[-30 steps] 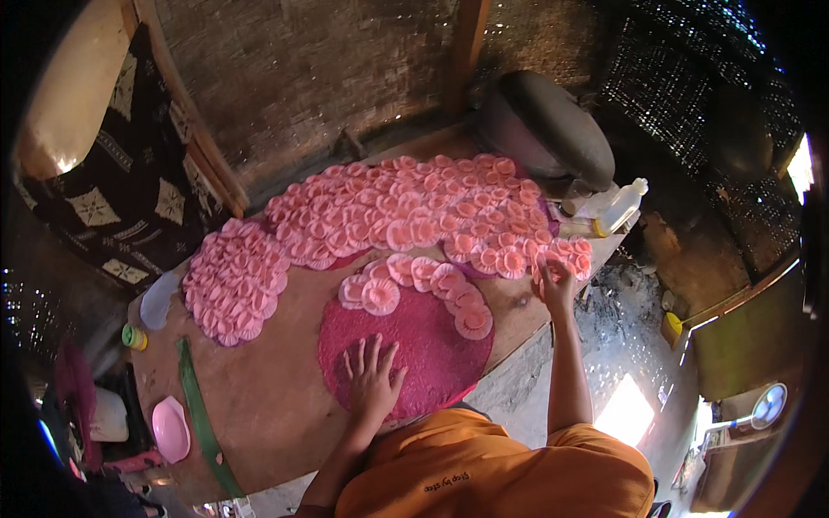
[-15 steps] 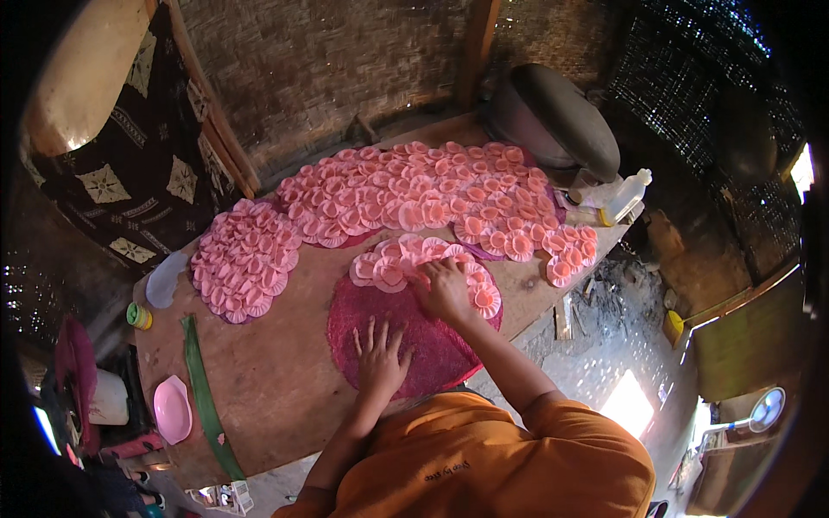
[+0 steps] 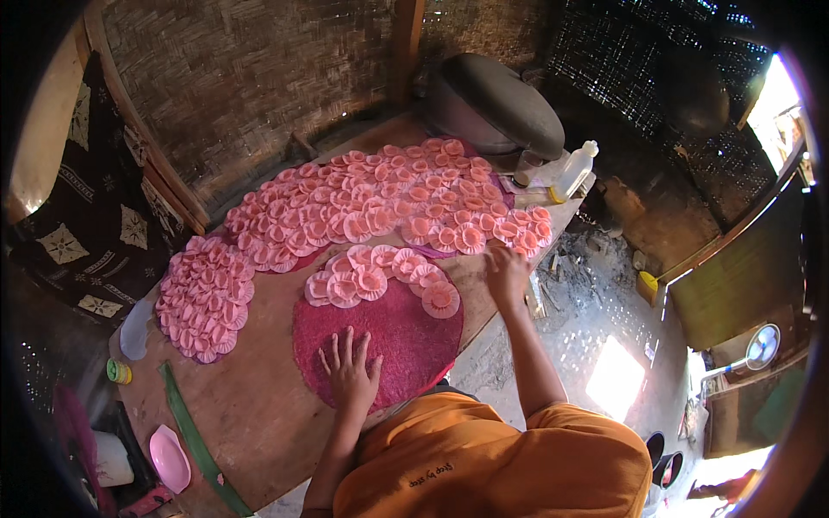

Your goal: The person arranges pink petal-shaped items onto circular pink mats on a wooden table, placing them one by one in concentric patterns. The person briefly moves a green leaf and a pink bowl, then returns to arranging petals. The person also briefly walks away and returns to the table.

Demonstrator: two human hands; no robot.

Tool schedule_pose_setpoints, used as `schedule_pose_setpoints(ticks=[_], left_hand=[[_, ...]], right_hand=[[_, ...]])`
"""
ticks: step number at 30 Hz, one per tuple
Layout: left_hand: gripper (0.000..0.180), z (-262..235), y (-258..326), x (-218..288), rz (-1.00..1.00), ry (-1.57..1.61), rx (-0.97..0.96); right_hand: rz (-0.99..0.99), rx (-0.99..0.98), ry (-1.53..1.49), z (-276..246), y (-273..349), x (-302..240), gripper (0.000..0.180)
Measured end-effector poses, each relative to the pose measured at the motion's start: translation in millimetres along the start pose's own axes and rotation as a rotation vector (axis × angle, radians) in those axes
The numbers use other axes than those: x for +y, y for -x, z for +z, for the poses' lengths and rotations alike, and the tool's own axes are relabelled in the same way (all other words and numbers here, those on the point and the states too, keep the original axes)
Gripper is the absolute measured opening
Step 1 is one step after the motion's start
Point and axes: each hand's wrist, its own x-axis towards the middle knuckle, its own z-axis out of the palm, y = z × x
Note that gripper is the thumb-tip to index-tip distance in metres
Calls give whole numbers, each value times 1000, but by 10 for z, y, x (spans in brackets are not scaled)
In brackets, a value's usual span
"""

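Note:
My left hand [image 3: 350, 373] lies flat with fingers spread on a round dark pink mat [image 3: 399, 332] on the wooden table [image 3: 250, 406]. A row of pale pink frilled discs [image 3: 373, 276] curves along the mat's far edge. My right hand [image 3: 506, 272] reaches to the table's right edge, just below the nearest discs of a large spread of pink discs [image 3: 389, 203]. Whether its fingers grip a disc is unclear. Another heap of pink discs [image 3: 203, 298] lies at the left.
A clear plastic bottle [image 3: 574, 170] stands at the table's far right by a dark grey rounded object [image 3: 496, 104]. A green strip [image 3: 194, 440], a pink dish [image 3: 169, 457] and a small yellow-green lid [image 3: 118, 371] lie near the left. Woven wall behind; a small fan [image 3: 762, 345] sits on the ground at right.
My right hand went from the table's right edge to the mat, where one more disc now ends the row, and moved back to the right edge. My left hand stayed pressed on the mat.

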Motion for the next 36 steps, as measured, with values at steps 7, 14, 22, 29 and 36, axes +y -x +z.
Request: schedule_pose_setpoints(ticks=[7, 14, 22, 29, 36], left_hand=[[52, -24, -2, 8, 0, -16, -3], [54, -4, 2, -5, -9, -42, -28], [54, 31, 17, -15, -11, -46, -9], [52, 9, 22, -12, -6, -3, -9], [51, 38, 3, -19, -8, -2, 4]], right_hand=[[-77, 16, 363, -105, -69, 681, 26], [498, -363, -1019, -109, 66, 366, 34], [376, -743, -1023, 254, 401, -925, 26], [-531, -320, -72, 408, 529, -1261, 27], [-292, -73, -51, 281, 267, -637, 28]])
